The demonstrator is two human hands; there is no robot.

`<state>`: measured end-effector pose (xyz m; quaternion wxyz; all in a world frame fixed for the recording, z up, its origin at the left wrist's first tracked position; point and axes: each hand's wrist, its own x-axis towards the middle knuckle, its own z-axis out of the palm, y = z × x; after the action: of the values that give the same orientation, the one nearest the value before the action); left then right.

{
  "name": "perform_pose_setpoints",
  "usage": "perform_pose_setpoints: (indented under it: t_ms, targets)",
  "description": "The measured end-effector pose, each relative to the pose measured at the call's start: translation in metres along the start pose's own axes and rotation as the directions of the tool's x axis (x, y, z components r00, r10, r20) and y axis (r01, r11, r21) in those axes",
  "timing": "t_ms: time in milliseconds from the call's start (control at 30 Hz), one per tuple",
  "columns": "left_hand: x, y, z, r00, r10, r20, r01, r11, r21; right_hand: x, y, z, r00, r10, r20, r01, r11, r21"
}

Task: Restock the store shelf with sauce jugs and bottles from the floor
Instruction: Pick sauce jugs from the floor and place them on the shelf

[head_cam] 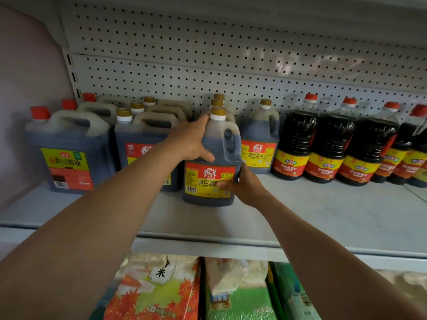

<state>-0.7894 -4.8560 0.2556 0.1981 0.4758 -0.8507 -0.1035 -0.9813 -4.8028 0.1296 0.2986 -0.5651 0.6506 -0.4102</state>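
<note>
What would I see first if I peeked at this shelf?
Right in the middle, two bare hands hold a dark sauce jug with a gold cap and a red and yellow label, its base on the shelf: the left hand grips its shoulder, the right hand its lower side. To the right stands a row of dark red-capped bottles. To the left sit bigger jugs with handles.

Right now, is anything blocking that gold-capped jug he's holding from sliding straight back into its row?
Yes. Two more gold-capped jugs stand directly behind the held jug, so it can only go as far as them. Both hands, left and right, grip it; the shelf in front is bare.
</note>
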Motion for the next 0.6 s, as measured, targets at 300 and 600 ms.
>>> perform_pose_setpoints:
  t_ms: [300,600]
  targets:
    - [-0.055,0.016,0.03,0.942,-0.14,-0.303,0.127,0.99,-0.063,-0.073,-0.02,-0.033,0.994,0.018,-0.11,-0.061,0.916,-0.396]
    - [-0.142,0.114,0.134,0.92,-0.249,-0.302,0.125,0.918,-0.376,-0.185,0.032,-0.146,0.98,0.065,-0.186,-0.161,0.809,-0.565]
